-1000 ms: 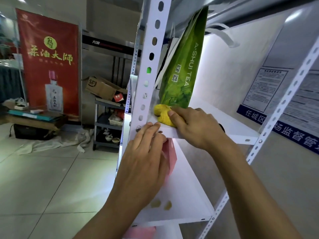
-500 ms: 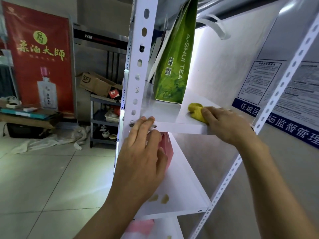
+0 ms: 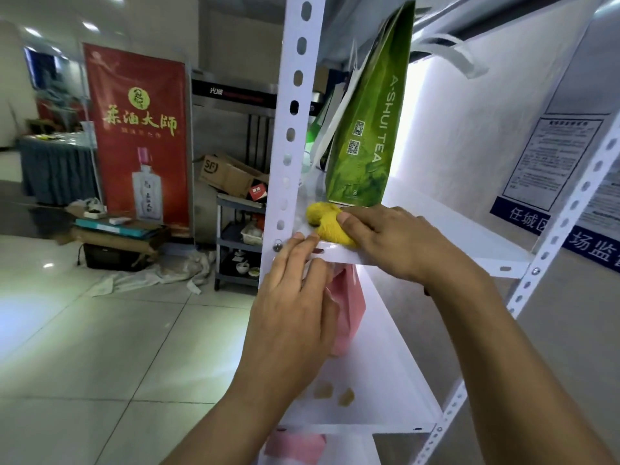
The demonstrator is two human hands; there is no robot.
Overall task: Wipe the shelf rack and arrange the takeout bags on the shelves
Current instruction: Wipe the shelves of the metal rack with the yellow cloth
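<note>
A white metal shelf rack [image 3: 292, 135] stands right in front of me. My right hand [image 3: 396, 243] presses a yellow cloth [image 3: 327, 223] onto the left front corner of the upper shelf [image 3: 469, 243]. A green A-SHUI TEA bag [image 3: 365, 129] stands upright on that shelf just behind the cloth, with more bags behind it. My left hand [image 3: 295, 310] rests flat against the shelf's front edge by the post, fingers together, holding nothing. A pink bag [image 3: 349, 310] sits on the shelf below, partly hidden by my left hand.
The lower shelf [image 3: 379, 391] carries small brownish spots near its front. Another pink bag [image 3: 295, 444] shows at the bottom. A red banner [image 3: 141, 135], a cardboard box [image 3: 224, 172] and a grey cart [image 3: 238, 250] stand to the left. A tiled floor spreads out on the left.
My right hand slid the yellow cloth from the middle of the upper shelf back to its left front corner. The left hand stayed on the shelf edge.
</note>
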